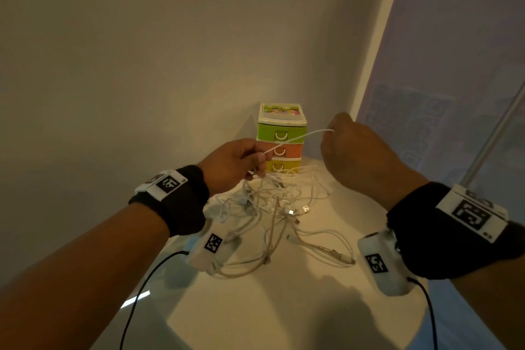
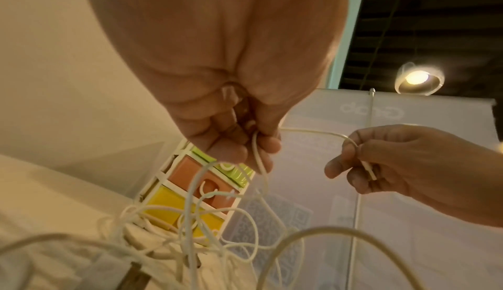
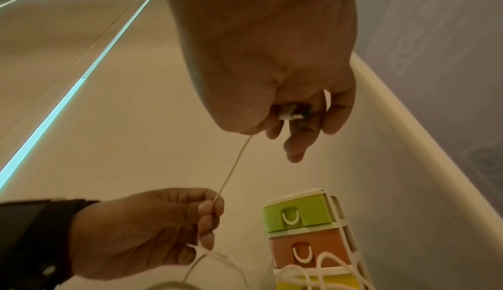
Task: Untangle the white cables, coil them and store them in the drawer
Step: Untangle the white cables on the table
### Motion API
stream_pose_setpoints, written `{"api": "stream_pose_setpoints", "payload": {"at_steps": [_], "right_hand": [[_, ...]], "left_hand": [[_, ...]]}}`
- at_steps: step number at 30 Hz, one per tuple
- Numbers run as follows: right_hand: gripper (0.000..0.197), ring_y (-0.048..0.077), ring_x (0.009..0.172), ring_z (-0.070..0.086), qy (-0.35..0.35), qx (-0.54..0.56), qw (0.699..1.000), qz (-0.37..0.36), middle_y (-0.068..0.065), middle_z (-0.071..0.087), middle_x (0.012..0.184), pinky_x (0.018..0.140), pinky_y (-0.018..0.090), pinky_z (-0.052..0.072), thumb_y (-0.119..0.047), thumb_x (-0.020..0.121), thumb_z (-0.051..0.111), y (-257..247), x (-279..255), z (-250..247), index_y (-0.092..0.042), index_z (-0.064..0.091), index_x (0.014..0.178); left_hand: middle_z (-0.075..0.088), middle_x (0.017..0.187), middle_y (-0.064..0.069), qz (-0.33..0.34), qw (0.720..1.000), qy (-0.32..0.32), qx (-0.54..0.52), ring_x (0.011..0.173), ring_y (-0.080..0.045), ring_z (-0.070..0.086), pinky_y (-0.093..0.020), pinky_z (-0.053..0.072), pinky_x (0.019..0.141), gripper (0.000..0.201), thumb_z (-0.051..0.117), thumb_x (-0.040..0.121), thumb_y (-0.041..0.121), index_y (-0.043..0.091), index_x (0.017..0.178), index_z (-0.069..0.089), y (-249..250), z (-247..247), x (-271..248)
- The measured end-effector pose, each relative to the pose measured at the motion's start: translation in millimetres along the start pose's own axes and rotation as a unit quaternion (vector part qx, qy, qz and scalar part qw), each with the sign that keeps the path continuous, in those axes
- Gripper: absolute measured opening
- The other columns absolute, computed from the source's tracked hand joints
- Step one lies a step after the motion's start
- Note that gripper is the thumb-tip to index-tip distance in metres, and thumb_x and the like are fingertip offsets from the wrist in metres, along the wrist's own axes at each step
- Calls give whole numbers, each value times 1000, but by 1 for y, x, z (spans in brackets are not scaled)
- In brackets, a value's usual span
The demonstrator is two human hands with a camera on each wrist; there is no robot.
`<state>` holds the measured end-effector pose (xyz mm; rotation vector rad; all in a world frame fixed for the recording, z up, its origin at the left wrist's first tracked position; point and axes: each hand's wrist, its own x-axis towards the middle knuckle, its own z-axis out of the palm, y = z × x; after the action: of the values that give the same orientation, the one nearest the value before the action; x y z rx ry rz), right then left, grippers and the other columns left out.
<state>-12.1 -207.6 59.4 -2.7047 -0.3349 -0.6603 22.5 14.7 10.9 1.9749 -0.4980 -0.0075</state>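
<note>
The right hand (image 1: pixel 355 148) is raised above the table (image 1: pixel 284 307) with its fingers curled round the end of 1 white cable (image 1: pixel 298 138); in the right wrist view the cable's white plug (image 3: pixel 287 114) sits tucked inside the curled fingers (image 3: pixel 298 142), and the cord leaves the fist on the thumb side. From there the cable runs taut, down and to the left, to the left hand (image 1: pixel 235 165), which pinches it between thumb and curled fingers, held lower and nearer the tangle. Below the left hand the same cord drops into the heap of white cables (image 1: pixel 272 207), a loose knot of loops and crossings lying on the white table, with several plug ends showing at its right and front edges and 1 beige cord (image 1: pixel 270 236) threaded through it. Just behind the heap, near the corner of the wall, stands a small drawer unit (image 1: pixel 282 139) with 3 drawers stacked: green (image 1: pixel 281 131) on top, orange (image 1: pixel 289 150) in the middle, yellow (image 1: pixel 284 166) at the bottom, all closed, each with a white loop handle. Some cable loops lie against the foot of the unit. Both wrists wear black bands (image 1: pixel 181 202) carrying white blocks with black square markers, and a thin black wire (image 1: pixel 142 290) trails back from each.
</note>
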Motion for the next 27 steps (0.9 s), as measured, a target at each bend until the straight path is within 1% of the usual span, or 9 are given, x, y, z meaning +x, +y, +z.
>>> {"api": "stream_pose_setpoints", "payload": {"at_steps": [2, 4, 7, 11, 13, 16, 21, 25, 27], "right_hand": [[11, 11, 54, 44, -54, -3, 999, 2, -2, 45, 67, 45, 27, 27, -18, 100, 42, 1, -4, 5, -11, 42, 91], [10, 14, 62, 54, -121, 53, 991, 3, -2, 54, 73, 50, 27, 37, -20, 98, 44, -1, -4, 14, -14, 48, 104], [34, 13, 84, 64, -156, 183, 970, -31, -6, 66, 98, 75, 36, 53, -54, 92, 37, -16, -3, 23, -33, 53, 115], [40, 13, 79, 64, -55, 201, 976, -59, -7, 67, 84, 75, 38, 53, -51, 101, 34, -26, 1, 28, -24, 62, 92], [33, 5, 73, 63, -7, 212, 976, -43, -7, 67, 79, 67, 26, 49, -40, 103, 39, -25, 5, 26, -23, 63, 89], [24, -5, 56, 58, -23, 228, 972, -49, -4, 67, 75, 48, 9, 38, -26, 102, 44, -29, 8, 20, -18, 64, 93], [25, -1, 62, 54, 0, 312, 949, -37, 2, 62, 80, 52, 16, 39, -25, 105, 39, -30, 8, 14, -16, 58, 92], [33, -1, 53, 47, 91, 428, 899, 10, -7, 57, 68, 59, 24, 39, -33, 106, 31, -26, 18, 8, -23, 51, 82], [32, 1, 52, 43, 149, 415, 897, 25, -6, 50, 65, 54, 22, 38, -33, 106, 32, -19, 22, -2, -25, 46, 78]], "left_hand": [[66, 83, -3, 22, 999, 31, 0, 78, -10, 64, -22, 47, 60, 18, 44, 102, 17, 11, 105, 60, 4, 3, 3], [66, 82, -5, 40, 997, 57, -32, 75, -12, 64, -23, 50, 57, 18, 45, 102, 18, 14, 105, 62, 12, 8, 6], [67, 84, -5, 57, 993, 40, -98, 68, -12, 65, -27, 54, 56, 19, 48, 100, 15, 10, 110, 63, 26, 17, 6], [67, 86, -10, 83, 990, 38, -111, 61, -15, 63, -25, 53, 54, 19, 52, 98, 16, 2, 104, 63, 35, 23, 6], [65, 78, -8, 79, 990, 34, -109, 58, -15, 60, -24, 50, 53, 18, 53, 97, 17, 0, 96, 62, 31, 23, 6], [62, 76, -9, 73, 990, 24, -117, 56, -13, 54, -23, 46, 51, 14, 54, 96, 12, 1, 93, 62, 23, 26, 5], [58, 66, -2, 67, 990, 12, -128, 51, -9, 46, -19, 37, 47, 18, 59, 94, 18, 15, 77, 63, 21, 29, 6], [51, 64, 2, 63, 994, -14, -82, 53, -6, 44, -14, 38, 52, 23, 53, 98, 21, 4, 92, 66, 9, 29, 6], [50, 65, 2, 72, 996, -3, -51, 54, -5, 44, -14, 39, 55, 25, 49, 99, 21, 3, 97, 66, 2, 24, 6]]}}
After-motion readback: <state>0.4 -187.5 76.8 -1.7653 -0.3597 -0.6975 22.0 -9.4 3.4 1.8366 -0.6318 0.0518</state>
